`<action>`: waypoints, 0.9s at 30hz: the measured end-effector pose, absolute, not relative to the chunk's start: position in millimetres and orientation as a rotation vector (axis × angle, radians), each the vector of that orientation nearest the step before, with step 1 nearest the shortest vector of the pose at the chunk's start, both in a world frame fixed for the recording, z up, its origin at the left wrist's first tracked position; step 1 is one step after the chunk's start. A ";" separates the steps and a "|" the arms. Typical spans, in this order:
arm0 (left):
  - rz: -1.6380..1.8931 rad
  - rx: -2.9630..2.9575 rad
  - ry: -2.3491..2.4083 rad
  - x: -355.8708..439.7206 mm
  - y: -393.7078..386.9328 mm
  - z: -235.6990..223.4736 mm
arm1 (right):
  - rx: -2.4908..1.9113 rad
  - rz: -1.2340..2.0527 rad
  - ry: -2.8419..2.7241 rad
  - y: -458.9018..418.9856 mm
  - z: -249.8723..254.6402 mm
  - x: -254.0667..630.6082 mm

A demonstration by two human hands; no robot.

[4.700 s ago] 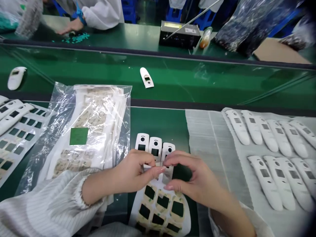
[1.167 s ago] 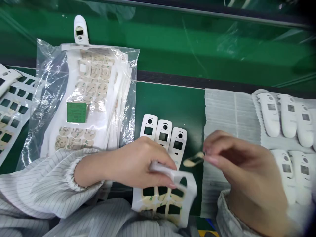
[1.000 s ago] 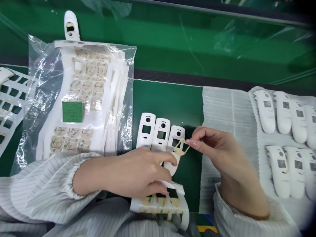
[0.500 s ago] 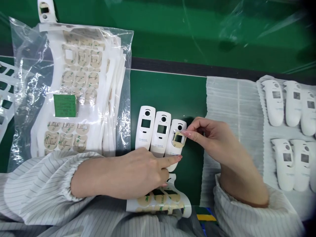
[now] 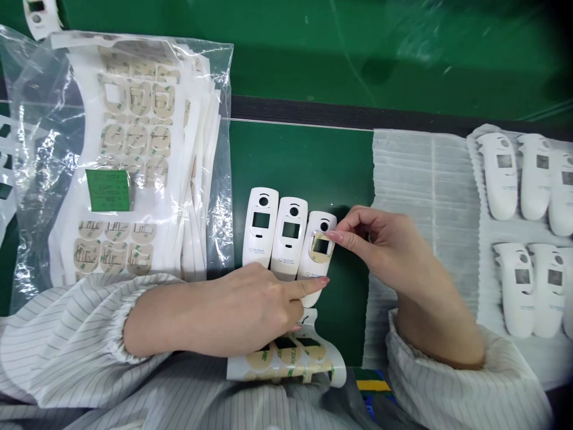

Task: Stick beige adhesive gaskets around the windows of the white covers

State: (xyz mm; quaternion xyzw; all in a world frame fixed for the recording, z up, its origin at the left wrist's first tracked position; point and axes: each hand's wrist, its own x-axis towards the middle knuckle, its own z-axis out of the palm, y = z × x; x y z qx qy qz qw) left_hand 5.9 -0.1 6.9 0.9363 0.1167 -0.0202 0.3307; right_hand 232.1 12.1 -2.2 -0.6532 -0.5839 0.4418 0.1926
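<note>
Three white plastic thermometer-like housings stand side by side on the green table: a left housing [image 5: 258,239], a middle housing [image 5: 289,251] and a right housing [image 5: 303,267]. My right hand [image 5: 380,248] is closed, thumb and index finger pinching the edge of a beige adhesive sticker [image 5: 319,257]. The sticker lies around the right housing's window; whether it is fully pressed down I cannot tell. My left hand [image 5: 264,307] stretches its index finger across that housing's lower part. Its other fingers are curled on a curved sticker sheet [image 5: 333,365], partly hidden beneath the hand.
At left, a clear plastic bag [image 5: 219,179] holds stacked sticker sheets [image 5: 147,149], with a green label [image 5: 107,190] on it. Several finished-looking housings [image 5: 501,185] lie on white foam [image 5: 412,179] at right. Another housing [image 5: 42,18] sits at the top left.
The sticker has shifted and now lies more squarely around the right housing's window. My right hand moved slightly with it; my left hand stays on the housing. The view has shifted a little.
</note>
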 end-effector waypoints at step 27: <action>-0.168 2.453 0.276 6.7 2.2 8.6 | -1.852 1.164 -1.635 8.0 -4.2 229.8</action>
